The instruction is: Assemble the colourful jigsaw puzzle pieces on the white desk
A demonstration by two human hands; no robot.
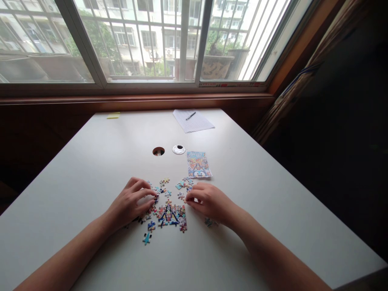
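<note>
A partly joined jigsaw puzzle (172, 215) lies on the white table in front of me, with a colourful printed picture. To its left, my left hand (133, 200) pinches a small dark puzzle piece (157, 198) between thumb and index finger. My right hand (210, 201) is at the joined part's upper right corner, fingertips drawn together; whatever they hold is too small to make out. Loose puzzle pieces (184, 184) are scattered beyond the joined part. A blue piece (151, 226) and a teal cluster (147, 238) lie at its lower left. Some pieces are partly hidden under both hands.
Beyond my right hand lies a printed picture sheet (199, 164). A round cable hole (158, 151) opens in the table (75, 169), with its loose cover (178, 149) beside it. Farther back are paper (194, 122) with a pen (190, 116) and yellow sticky notes (113, 115).
</note>
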